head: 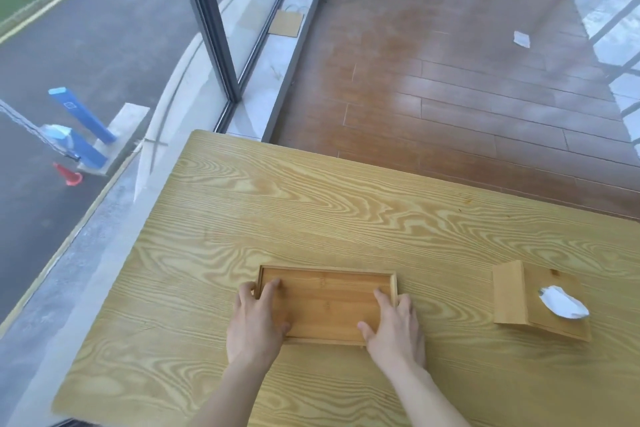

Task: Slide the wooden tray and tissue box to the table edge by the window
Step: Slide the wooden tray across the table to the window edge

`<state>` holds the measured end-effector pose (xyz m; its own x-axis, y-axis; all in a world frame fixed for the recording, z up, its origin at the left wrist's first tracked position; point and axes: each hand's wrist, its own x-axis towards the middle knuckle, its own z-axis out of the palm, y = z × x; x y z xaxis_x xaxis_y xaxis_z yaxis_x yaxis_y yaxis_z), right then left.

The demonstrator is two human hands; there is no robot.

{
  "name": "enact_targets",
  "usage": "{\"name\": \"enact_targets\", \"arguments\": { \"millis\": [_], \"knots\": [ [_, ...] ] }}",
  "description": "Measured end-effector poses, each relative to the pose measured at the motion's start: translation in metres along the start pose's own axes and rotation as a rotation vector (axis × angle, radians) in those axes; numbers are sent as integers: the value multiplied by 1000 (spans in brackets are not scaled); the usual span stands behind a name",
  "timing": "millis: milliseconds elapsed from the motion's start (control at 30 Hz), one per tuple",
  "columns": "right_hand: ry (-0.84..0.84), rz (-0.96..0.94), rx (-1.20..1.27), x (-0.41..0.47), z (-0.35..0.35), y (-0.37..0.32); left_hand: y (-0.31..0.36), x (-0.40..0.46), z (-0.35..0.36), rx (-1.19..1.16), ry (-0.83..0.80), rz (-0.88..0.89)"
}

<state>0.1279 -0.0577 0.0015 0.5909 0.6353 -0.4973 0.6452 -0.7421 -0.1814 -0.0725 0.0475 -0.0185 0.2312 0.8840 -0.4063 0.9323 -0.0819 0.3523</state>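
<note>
Two hands [254,319] [394,326] — one tray [329,305], one box [509,291].

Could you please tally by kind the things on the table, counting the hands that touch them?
Wooden tray: 1
Tissue box: 1
Hands: 2, the left hand and the right hand
Total: 4

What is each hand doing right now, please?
Left hand: open, fingers resting on the wooden tray, left end.
Right hand: open, resting on its right end.
</note>
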Motion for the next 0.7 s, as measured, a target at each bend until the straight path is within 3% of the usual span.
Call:
{"name": "enact_targets", "arguments": {
  "millis": [433,700],
  "knots": [
    [9,-426,-156,38,25,-201,-133,6,-53,-316,204,-432],
    [32,-658,-276,52,38,-304,-167,-4,-56,-404,233,-620]
  ]
}}
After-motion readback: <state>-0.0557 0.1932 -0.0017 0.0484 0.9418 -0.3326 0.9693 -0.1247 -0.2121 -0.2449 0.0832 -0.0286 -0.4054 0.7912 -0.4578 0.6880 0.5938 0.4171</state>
